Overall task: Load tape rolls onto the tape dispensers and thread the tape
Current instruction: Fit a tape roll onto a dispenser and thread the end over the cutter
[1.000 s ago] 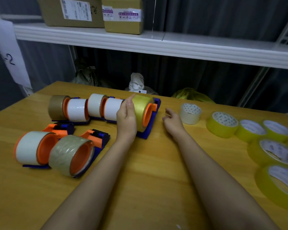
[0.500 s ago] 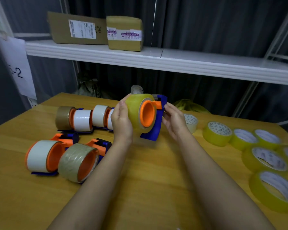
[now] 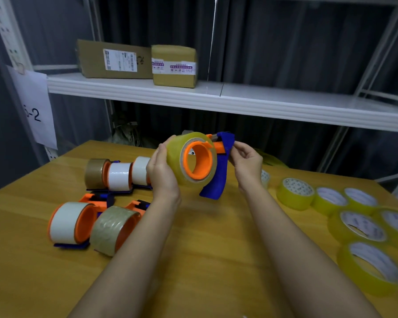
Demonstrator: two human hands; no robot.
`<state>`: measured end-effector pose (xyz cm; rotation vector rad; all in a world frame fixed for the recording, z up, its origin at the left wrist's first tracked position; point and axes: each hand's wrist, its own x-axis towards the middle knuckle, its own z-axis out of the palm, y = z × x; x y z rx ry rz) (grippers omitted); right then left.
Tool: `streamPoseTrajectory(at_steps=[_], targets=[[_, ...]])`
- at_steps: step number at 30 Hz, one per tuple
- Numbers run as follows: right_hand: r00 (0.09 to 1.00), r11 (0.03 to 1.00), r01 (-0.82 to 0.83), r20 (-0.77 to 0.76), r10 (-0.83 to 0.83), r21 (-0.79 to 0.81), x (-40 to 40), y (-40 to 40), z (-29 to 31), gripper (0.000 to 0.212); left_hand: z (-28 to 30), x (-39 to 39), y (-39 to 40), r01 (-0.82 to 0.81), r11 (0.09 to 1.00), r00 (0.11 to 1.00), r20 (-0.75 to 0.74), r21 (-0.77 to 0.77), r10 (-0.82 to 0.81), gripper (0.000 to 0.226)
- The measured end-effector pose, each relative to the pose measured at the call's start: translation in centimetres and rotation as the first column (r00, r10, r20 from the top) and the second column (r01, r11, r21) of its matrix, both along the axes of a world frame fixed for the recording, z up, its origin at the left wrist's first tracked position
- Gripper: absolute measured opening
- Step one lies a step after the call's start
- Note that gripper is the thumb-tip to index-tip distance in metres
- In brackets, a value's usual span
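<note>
- Currently, a dispenser with a blue frame and orange hub is held in the air above the middle of the table, clear of its surface.
- A yellow roll is seated on the orange hub, its open side turned toward the camera.
- The roll is cupped on its far-left side by the left hand, the fingers curled round the tape's outer face.
- The blue top end of the dispenser is pinched by the right hand between thumb and fingers.
- Whether the tape is threaded through the head cannot be told.
- Three loaded dispensers are laid in a row toward the table's far-left part, with one brown roll and two white ones.
- Two more loaded dispensers are laid nearer the left edge, one with white tape and one with clear brownish tape, touching side by side.
- Loose yellow rolls are laid flat along the right edge, close together, running from the far right toward the near right.
- A pale roll is partly hidden behind the right wrist.
- Two cardboard boxes are set side by side on a white shelf behind the table.
- A paper label marked "-2" is hung on the rack post at the left.
</note>
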<state>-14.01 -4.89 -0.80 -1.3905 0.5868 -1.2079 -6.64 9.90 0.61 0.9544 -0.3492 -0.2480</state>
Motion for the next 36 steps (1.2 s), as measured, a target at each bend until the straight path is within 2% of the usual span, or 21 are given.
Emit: streamPoseTrajectory(at_steps=[6,12,18,22,25,27,30,33,36], targets=[[0.98,0.953,0.172,-0.059,-0.192,-0.249,-1.0,0.1,1.1,0.009,0.2,0.6,0.0,0.096,0.995,0.945,-0.312,-0.018,-0.096,0.025],[0.953,0.901,0.213,-0.124,-0.277,-0.377,-2.3,-0.1,2.6,0.01,-0.1,0.3,0.5,0.157,0.987,0.918,-0.364,-0.036,-0.159,0.027],[0.964,0.864,0.152,-0.12,-0.237,-0.48,-2.7,1.9,2.7,0.008,0.5,0.4,0.4,0.142,0.984,0.907,-0.384,-0.107,-0.172,0.027],[0.992,0.936,0.092,-0.046,-0.114,-0.338,-2.9,2.9,3.1,0.009,0.8,-0.2,0.2,0.068,0.993,0.929,-0.357,-0.095,-0.097,0.027],[0.997,0.993,-0.076,-0.017,0.075,-0.092,-2.6,3.4,3.0,0.021,1.4,-0.7,-0.3,-0.044,0.998,0.959,-0.283,-0.05,0.028,0.025],[0.967,0.962,-0.255,0.034,0.252,0.095,-2.2,3.3,2.6,0.031,1.9,-1.1,-1.0,-0.104,0.995,0.98,-0.174,-0.005,0.102,0.027],[0.916,0.894,-0.399,0.049,0.398,0.204,-2.2,2.7,1.1,0.037,2.0,-1.7,-2.4,-0.158,0.985,0.987,0.02,0.064,0.157,0.031],[0.921,0.887,-0.365,-0.028,0.388,0.284,-2.7,2.4,-0.5,0.041,0.9,-1.4,-4.0,-0.181,0.974,0.97,0.188,0.133,0.154,0.031],[0.937,0.917,-0.273,-0.136,0.323,0.292,-3.0,2.1,-1.9,0.047,-0.7,-0.7,-5.6,-0.134,0.969,0.97,0.23,0.207,0.085,0.031]])
